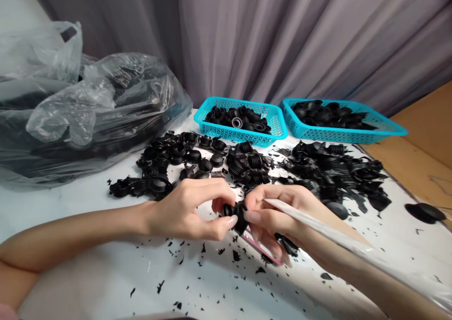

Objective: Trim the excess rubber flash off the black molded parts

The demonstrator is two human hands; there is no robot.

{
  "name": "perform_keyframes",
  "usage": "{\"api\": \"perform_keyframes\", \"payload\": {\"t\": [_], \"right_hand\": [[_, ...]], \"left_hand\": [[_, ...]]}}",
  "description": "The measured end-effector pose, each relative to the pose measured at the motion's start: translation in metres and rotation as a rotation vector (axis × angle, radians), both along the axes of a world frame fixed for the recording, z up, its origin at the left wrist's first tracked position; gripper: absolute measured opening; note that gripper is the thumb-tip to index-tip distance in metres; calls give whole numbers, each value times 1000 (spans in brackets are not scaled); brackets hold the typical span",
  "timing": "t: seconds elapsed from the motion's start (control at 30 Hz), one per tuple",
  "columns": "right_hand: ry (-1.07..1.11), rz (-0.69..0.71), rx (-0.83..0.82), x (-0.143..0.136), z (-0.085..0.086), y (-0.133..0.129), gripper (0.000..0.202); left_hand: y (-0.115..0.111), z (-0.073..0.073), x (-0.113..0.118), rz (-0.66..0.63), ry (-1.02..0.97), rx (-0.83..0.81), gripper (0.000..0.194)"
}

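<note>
My left hand (197, 209) pinches a small black ribbed rubber plug (240, 218) between thumb and fingertips. On the plug's other side, the thumb and index finger of my right hand (278, 211) grip it too, so both hands meet at it. Below the right fingers shows a narrow pink object (262, 250); whether it lies on the table or is held I cannot tell. A whitish clear plastic strip (318, 228) runs from the right hand along the forearm. Just beyond the hands is a pile of similar black plugs (254, 162).
Two blue mesh baskets (243, 138) (339, 134) at the back hold black rubber pieces. More ragged-edged pieces (328, 169) lie on the right, and a large clear bag (106, 117) of black items stands left. Black scraps litter the white table (116, 277). A grey curtain (240, 37) hangs behind.
</note>
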State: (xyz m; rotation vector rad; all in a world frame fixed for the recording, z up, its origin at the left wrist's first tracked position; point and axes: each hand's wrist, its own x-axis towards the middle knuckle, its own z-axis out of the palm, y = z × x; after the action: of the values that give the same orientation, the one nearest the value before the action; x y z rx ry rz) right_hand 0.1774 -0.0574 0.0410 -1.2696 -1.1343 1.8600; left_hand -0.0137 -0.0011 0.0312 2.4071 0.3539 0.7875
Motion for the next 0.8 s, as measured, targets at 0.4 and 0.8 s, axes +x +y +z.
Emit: {"api": "perform_keyframes", "payload": {"t": [0.4,0.8], "right_hand": [[88,76,23,3,-8,0,23],[-427,-298,508,7,20,-21,22]], "left_hand": [[-8,1,1,100,-34,-115,10],[-11,-2,1,153,-101,-110,13]]}}
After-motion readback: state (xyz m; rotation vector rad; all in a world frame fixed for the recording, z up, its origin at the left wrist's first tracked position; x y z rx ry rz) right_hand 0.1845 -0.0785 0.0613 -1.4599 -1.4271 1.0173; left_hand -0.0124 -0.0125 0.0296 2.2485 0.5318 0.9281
